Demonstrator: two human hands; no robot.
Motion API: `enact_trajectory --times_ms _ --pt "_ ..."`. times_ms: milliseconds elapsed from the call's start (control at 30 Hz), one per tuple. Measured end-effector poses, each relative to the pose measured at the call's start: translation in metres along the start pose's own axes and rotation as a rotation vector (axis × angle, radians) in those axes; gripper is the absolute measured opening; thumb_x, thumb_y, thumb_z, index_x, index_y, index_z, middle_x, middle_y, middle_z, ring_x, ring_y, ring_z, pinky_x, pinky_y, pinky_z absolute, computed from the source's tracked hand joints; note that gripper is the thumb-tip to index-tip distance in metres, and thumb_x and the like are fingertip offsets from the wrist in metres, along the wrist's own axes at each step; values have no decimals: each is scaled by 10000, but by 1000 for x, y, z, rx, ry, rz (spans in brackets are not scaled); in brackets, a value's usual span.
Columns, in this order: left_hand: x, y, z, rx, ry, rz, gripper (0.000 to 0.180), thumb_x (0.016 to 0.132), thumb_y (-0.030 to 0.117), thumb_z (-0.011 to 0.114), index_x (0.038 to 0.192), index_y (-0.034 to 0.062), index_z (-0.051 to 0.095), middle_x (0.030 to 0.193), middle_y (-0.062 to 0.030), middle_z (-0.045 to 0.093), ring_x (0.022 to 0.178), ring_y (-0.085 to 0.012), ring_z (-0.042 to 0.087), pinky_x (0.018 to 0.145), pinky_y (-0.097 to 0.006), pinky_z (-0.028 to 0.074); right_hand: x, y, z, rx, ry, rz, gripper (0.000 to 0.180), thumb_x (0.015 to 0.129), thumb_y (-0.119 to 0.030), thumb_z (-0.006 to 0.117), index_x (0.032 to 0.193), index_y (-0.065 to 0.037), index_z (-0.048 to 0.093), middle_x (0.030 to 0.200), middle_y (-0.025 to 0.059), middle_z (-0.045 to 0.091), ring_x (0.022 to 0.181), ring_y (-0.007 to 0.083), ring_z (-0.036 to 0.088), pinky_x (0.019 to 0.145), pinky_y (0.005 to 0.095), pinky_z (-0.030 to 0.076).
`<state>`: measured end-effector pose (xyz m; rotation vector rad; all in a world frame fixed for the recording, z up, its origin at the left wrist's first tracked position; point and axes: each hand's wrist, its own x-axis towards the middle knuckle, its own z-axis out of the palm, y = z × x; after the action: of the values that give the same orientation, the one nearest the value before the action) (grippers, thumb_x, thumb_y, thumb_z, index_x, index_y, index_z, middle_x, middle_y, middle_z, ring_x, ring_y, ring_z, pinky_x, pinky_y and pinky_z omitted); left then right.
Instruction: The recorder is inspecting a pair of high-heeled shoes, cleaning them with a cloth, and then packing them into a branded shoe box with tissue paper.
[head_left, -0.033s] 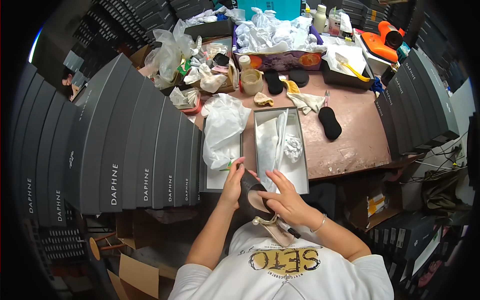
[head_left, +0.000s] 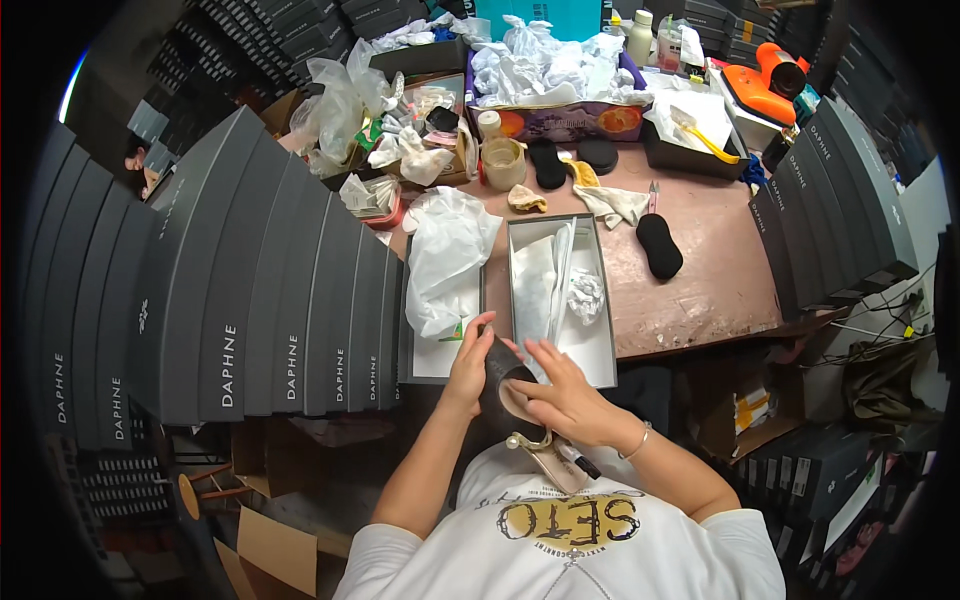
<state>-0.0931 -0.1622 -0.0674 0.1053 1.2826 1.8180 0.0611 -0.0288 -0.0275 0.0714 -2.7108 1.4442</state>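
Observation:
A dark shoe with a beige lining and a pearl-like bead on its strap is held close to my shirt. My left hand is closed around its toe end. At the shoe's opening, my right hand has its fingers stretched apart, some reaching in against the beige insole. A black-and-white stick-like item shows below my right palm. Just beyond my hands lies an open grey shoebox holding white tissue paper and a crumpled paper ball. White wrapping fills another box part left of it.
Dark shoeboxes stand in rows at left and right. A black oval pad lies on the table. Behind are a jar, a cloth, a purple carton of crumpled paper and an orange device.
My hands and the shoe have shifted very slightly. My right fingers have moved a little to the left at the shoe's opening; the grip of my left hand is the same.

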Motion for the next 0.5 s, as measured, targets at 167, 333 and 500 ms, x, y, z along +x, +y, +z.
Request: enact_trajectory --times_ms 167,333,500 --pt "0 6 15 114 -7 28 326 1002 266 421 1301 139 403 941 -88 604 837 -145 599 738 -263 486 28 16 15 -77 -88 31 459 944 -399 408 925 7 623 1511 314 -13 1404 477 31 1084 618 112" --pt "-3 4 1 93 15 -21 311 1001 260 422 1286 136 408 885 -78 613 797 -138 600 716 -255 479 37 25 40 57 -18 93 419 926 -331 384 859 1 629 1516 307 -41 1415 450 42 1076 628 119" --pt "-7 0 -2 97 55 -22 297 998 262 429 1263 130 412 848 -75 614 773 -148 602 707 -253 477 40 20 39 -90 -92 85 384 877 -282 420 863 40 628 1521 296 -10 1418 432 64 1073 633 143"
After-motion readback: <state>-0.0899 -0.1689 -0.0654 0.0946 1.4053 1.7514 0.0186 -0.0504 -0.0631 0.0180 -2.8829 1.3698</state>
